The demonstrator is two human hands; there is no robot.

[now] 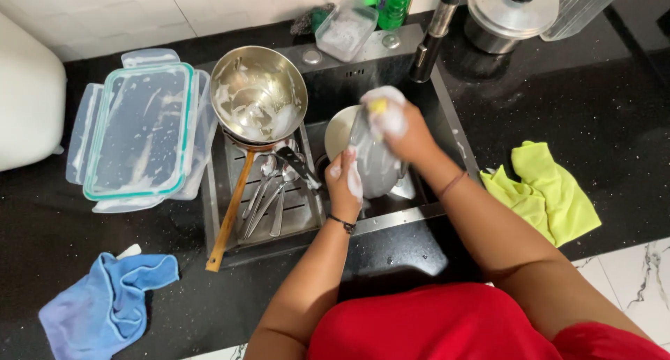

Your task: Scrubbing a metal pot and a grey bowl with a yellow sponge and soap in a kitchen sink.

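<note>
Over the sink (391,217), my left hand (343,182) grips a soapy steel cup (377,161) by its lower side. My right hand (401,126), covered in foam, presses a sudsy yellow sponge (380,105) on the cup's upper end. A pale plate (338,130) lies in the basin just behind the cup. Both hands are wet with suds.
A soapy steel pan (258,93) with a wooden handle (230,217) rests on the sink rack above several spoons (269,192). Soapy container lids (139,130) lie left, a blue cloth (105,304) front left, a yellow-green cloth (548,192) right. A tap (436,32), a lidded pot (509,11) and a green bottle (394,4) stand behind.
</note>
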